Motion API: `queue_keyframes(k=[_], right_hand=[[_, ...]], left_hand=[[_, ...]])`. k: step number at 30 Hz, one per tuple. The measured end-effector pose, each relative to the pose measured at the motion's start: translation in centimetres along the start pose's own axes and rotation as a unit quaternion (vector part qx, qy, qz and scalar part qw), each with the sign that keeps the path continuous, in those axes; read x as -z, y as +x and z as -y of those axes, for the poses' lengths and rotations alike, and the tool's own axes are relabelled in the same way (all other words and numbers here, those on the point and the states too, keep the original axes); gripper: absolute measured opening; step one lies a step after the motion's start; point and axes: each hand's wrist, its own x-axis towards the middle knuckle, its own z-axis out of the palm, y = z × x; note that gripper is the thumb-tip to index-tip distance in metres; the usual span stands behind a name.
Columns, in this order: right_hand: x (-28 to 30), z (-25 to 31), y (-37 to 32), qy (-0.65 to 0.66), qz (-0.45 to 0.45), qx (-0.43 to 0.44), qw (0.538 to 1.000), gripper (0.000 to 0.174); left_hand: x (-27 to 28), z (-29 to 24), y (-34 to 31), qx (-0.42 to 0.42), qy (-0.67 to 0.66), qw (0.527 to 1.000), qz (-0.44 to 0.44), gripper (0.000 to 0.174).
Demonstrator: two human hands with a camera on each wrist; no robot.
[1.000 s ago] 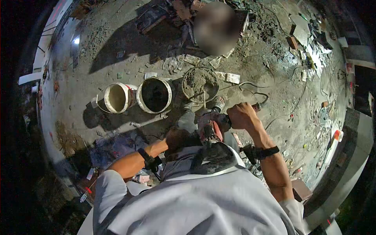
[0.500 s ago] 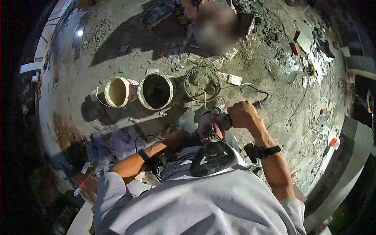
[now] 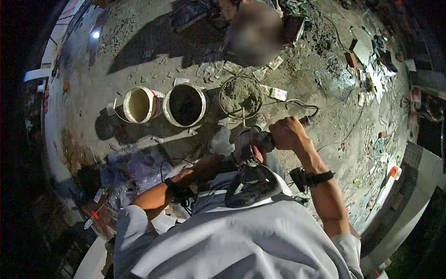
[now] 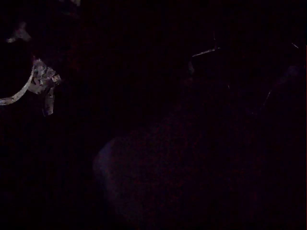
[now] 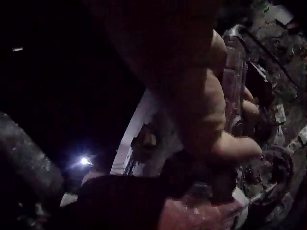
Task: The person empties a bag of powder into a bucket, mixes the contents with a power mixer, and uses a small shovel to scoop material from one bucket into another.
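In the head view, a red mixing drill is held at the person's waist, its pale shaft reaching into a bucket of grey mortar. The right hand grips the drill's handle on the right, where a cable comes out. Curled fingers wrap that handle in the right wrist view, above the red housing. On the drill's other side, the left hand lies in deep shadow with its fist at the side handle. The left wrist view is almost black, so its fingers are hidden there.
Left of the mortar stand a bucket with dark contents and a pale bucket. Crumpled clear plastic lies at lower left. A cable runs over the floor at right, near a white brick. Rubble litters the upper right.
The buckets and floor have shifted slightly upward in the head view. Both hands keep their places on the drill, and the shaft stays in the mortar bucket.
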Motion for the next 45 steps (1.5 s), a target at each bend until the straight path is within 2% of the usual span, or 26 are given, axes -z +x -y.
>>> queue_keyframes(k=[3,5,6,7,8,10,12,15,19,22,25,27,30,34,36,40,42,43,45], right_hand=[[-0.5,-0.5,-0.4,0.005,-0.049,0.045,0.998,0.029],[2.1,-0.6,0.4,0.021,-0.054,0.039,0.998,0.027],[4.7,-0.6,1.1,0.039,-0.059,0.034,0.997,0.024],[5.3,-0.1,0.6,0.056,-0.064,0.029,0.996,0.022],[7.0,0.5,-0.3,0.073,-0.071,0.024,0.995,0.020],[9.1,1.3,-1.9,0.106,-0.081,0.015,0.991,0.016],[11.9,2.4,-3.1,0.139,-0.090,0.008,0.986,0.012],[21.5,3.7,-5.8,0.113,-0.052,0.004,0.992,0.011],[21.3,3.7,-5.1,0.092,-0.022,0.008,0.996,0.009],[21.6,3.5,-4.6,0.090,-0.052,0.013,0.994,0.009],[22.2,3.4,-4.5,0.078,-0.031,0.020,0.996,0.009],[22.1,3.3,-4.6,0.088,-0.080,0.039,0.992,0.010],[22.8,3.3,-4.9,0.053,-0.079,0.039,0.995,0.019],[21.0,2.6,-4.5,0.031,-0.074,0.030,0.996,0.017],[20.4,2.3,-4.4,0.046,-0.083,0.039,0.995,0.016],[20.1,2.0,-3.9,0.030,-0.057,0.045,0.997,0.015],[20.9,2.2,-3.9,0.037,-0.066,0.050,0.996,0.015],[20.7,2.1,-3.7,0.035,-0.066,0.053,0.996,0.015],[19.7,1.8,-3.1,0.042,-0.055,0.056,0.996,0.017]], left_hand=[[-0.1,-1.6,1.5,0.010,0.002,1.000,0.016,0.042],[0.3,-2.6,2.9,0.016,0.003,1.000,0.027,0.041],[2.1,-6.0,9.3,0.020,0.003,0.999,0.034,0.041],[0.6,-3.5,3.7,0.024,0.003,0.999,0.040,0.040],[2.8,-5.7,9.5,0.028,0.004,0.999,0.044,0.040],[3.9,-7.2,8.6,0.033,0.003,0.998,0.049,0.039],[6.2,-10.0,6.6,-0.009,-0.174,0.984,-0.036,0.029],[8.1,-12.3,6.4,0.015,-0.224,0.974,-0.035,0.026],[7.5,-12.5,6.2,0.027,-0.223,0.974,-0.041,0.028],[6.7,-12.0,6.8,0.043,-0.154,0.986,-0.051,0.030],[6.1,-11.7,7.4,0.063,-0.148,0.987,-0.021,0.033],[5.0,-11.2,7.8,0.063,-0.117,0.991,-0.034,0.034],[5.1,-11.8,7.7,0.050,-0.192,0.977,-0.080,0.034],[6.8,-13.4,7.5,0.062,-0.211,0.973,-0.074,0.033],[7.1,-14.0,7.5,0.094,-0.221,0.968,-0.075,0.032],[3.0,-10.9,9.6,0.098,-0.190,0.974,-0.081,0.033],[1.7,-9.7,9.9,0.048,-0.266,0.958,-0.099,0.040],[0.2,-8.6,10.3,0.049,-0.268,0.957,-0.102,0.040],[-1.6,-7.4,11.2,-0.019,-0.274,0.946,-0.173,0.047]])
